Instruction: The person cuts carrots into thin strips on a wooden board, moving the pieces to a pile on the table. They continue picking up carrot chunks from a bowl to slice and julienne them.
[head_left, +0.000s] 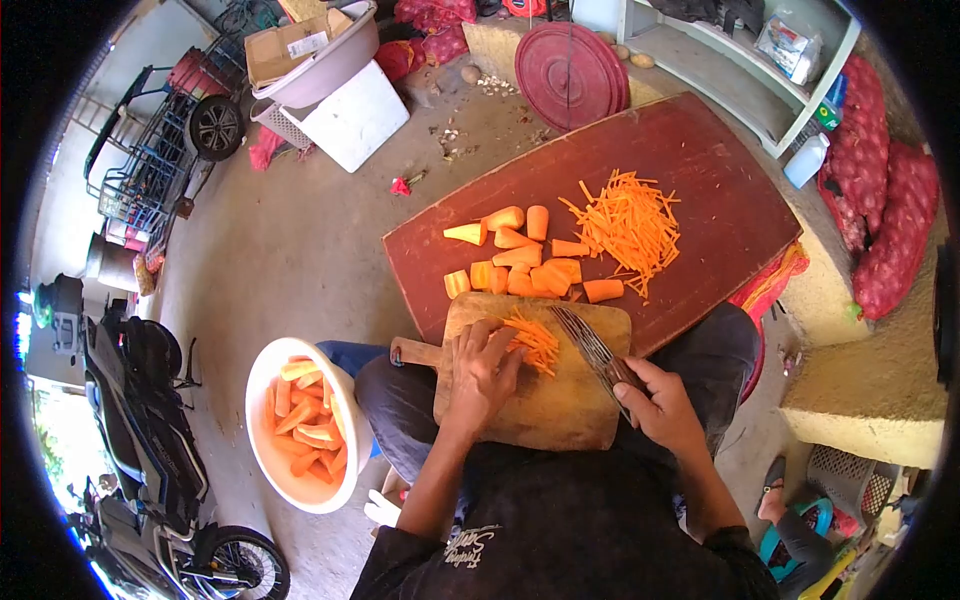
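A wooden cutting board (pixel 560 410) with a handle on its left lies across the lap, against the table's near edge. On it, my left hand (pixel 483 368) rests with curled fingers on the left side of a small heap of carrot strips (pixel 534 343). What lies under the fingertips is partly hidden. My right hand (pixel 655 402) is wrapped round the handle of a knife (pixel 592 350), whose blade points up and left, just right of the strips. Beyond the board are carrot chunks (pixel 516 255) and a larger pile of carrot strips (pixel 630 228).
The red table (pixel 700 150) carries the carrots. To the left, a white tub (pixel 262 440) holds peeled carrot pieces. Motorcycles (pixel 140 420) stand further left. Red mesh sacks (pixel 895 235) and a shelf (pixel 720 75) are at right. Another person's foot (pixel 772 495) shows lower right.
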